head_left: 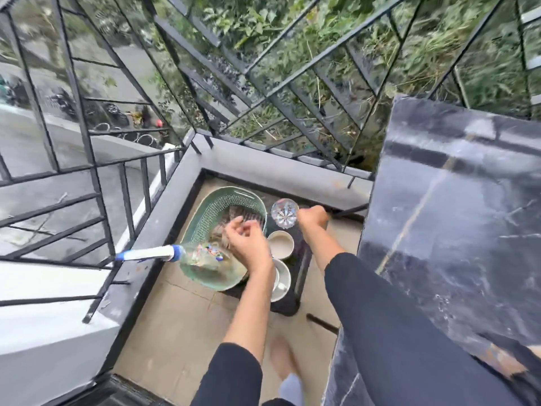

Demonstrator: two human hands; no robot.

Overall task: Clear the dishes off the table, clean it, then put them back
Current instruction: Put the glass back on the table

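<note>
While left hand [248,244] hovers over basket [205,212], right hand [311,216] grips glass [284,213].

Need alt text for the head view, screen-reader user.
A person bends over dishes on a balcony floor: the right hand holds a cut glass, the left hand reaches into a green basket. Two cups sit on a dark tray beside it; a dark marble table stands at right, with railing behind.

Bare floor tiles [164,326] lie open — basket [205,212], railing [175,183] crowd beyond.
</note>
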